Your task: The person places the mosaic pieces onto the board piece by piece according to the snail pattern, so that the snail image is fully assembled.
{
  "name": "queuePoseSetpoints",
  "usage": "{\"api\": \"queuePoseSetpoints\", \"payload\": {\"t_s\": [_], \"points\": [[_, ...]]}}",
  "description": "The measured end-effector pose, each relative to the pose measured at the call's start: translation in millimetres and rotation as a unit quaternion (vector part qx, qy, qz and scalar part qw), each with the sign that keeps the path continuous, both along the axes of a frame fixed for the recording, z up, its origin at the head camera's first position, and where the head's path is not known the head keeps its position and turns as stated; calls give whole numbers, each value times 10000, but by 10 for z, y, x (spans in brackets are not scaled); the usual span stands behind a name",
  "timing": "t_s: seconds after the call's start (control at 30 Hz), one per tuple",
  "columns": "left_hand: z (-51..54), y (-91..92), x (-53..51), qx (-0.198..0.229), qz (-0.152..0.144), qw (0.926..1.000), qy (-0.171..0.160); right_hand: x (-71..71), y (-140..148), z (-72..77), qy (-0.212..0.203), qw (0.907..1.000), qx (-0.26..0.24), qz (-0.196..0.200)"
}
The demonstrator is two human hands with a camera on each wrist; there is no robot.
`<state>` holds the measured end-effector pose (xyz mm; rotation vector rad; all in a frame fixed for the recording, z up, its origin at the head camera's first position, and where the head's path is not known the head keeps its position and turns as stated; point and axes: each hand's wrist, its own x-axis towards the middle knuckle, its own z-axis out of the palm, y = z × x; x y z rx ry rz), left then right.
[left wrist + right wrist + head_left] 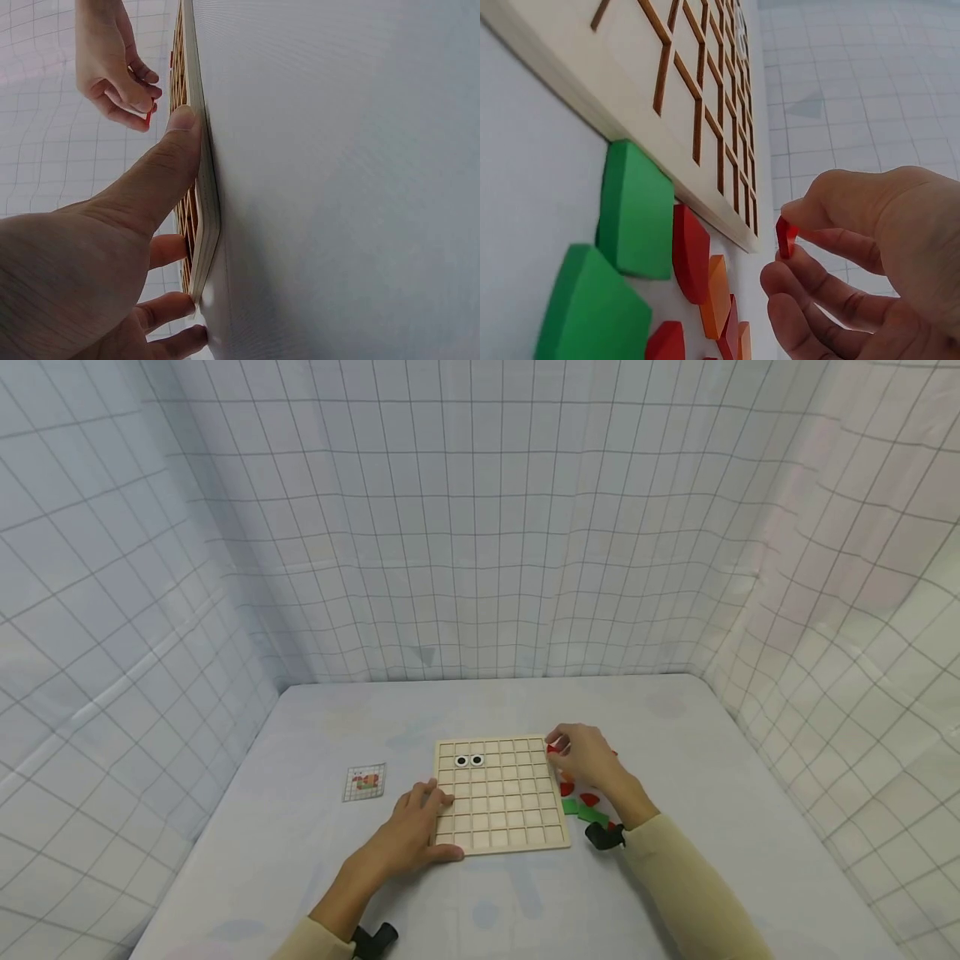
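A square wooden grid board [498,795] lies on the table, with two white eye pieces [477,760] in cells near its upper left. My left hand [414,833] rests at the board's left edge, thumb on the near corner and fingers spread along the side; the left wrist view shows the thumb [169,161] on the rim. My right hand [588,758] is above the board's upper right corner. In the right wrist view its thumb and fingers pinch a small red piece [786,237]. Green pieces [636,210] and red pieces [691,253] lie beside the board's right edge.
A small picture card [364,782] with a gridded pattern lies left of the board. An orange piece [715,296] lies among the loose pieces. Gridded white curtains [480,527] stand behind the table and at both sides.
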<state>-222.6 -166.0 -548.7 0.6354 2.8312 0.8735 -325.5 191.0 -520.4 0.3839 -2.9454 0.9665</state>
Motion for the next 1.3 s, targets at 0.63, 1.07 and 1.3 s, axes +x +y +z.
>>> {"api": "queuePoseSetpoints", "payload": {"t_s": [0.63,1.07,1.3], "points": [[75,35,23,-207,16,9998,67,80,-431,-76,426,9881,-598,1353],[100,62,51,-154,100,9998,59,102,-774,-94,184,9809,-722,1795],[140,70,71,-108,143,9998,-20,94,-892,-96,230,9805,-429,1902]]}}
